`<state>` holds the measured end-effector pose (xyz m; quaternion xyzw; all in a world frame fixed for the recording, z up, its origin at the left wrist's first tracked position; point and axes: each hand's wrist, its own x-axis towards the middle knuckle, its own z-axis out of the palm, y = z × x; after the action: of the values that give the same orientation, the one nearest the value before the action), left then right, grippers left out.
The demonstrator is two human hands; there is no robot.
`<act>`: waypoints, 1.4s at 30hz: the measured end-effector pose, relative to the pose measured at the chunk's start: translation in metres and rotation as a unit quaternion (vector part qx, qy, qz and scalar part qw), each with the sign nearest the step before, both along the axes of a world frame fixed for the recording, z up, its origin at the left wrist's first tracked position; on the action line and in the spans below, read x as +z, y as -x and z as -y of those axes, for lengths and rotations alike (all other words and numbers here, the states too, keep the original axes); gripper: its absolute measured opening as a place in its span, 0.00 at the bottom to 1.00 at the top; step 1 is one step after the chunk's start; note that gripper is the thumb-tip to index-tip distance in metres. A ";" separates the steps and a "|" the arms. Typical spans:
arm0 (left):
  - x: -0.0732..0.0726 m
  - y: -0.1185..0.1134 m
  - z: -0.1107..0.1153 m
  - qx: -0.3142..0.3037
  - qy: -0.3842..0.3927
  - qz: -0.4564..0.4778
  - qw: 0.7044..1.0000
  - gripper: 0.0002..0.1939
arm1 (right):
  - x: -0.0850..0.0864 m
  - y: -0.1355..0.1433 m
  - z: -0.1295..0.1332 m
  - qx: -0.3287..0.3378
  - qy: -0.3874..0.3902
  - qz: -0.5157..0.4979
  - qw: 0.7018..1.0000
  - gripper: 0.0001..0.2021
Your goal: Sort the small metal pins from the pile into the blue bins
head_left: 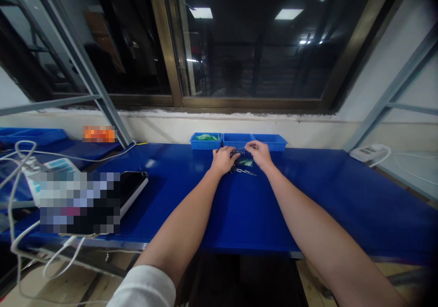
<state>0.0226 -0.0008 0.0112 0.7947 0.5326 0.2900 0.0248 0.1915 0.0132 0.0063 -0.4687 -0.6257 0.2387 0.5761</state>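
Note:
Several thin, pointed metal pieces [247, 172] lie in a small loose pile on the blue table, too small to name exactly. My left hand [223, 160] is at the left side of this pile, fingers curled around some of the slim metal pieces. Just to the right, my right hand [260, 153] pinches one end of a thin metal piece that points toward the left hand. Between the hands a small green packet [245, 163] lies on the table. The fingertips of both hands are partly hidden.
Behind the hands stand joined blue bins [271, 143]; the left one holds green packets [207, 137]. A tablet-like device [132, 193], partly blurred out, lies to the left with white cables [15, 234]. A power strip [367, 153] sits at the right by a metal post.

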 end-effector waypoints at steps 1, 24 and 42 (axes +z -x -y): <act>0.000 0.000 0.000 0.005 -0.002 0.003 1.000 0.18 | 0.000 -0.002 0.000 -0.044 -0.013 0.016 0.999 0.10; -0.012 0.003 -0.010 0.019 0.061 -0.054 0.997 0.19 | -0.011 -0.009 -0.007 -0.156 0.032 0.314 0.936 0.17; -0.005 0.003 -0.008 0.047 0.072 -0.058 0.995 0.12 | -0.018 0.005 -0.005 -0.055 0.083 0.418 0.903 0.15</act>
<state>0.0201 0.0070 0.0059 0.7806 0.5892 0.2050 0.0378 0.1864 0.0186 -0.0120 -0.6054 -0.7601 0.0396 0.2328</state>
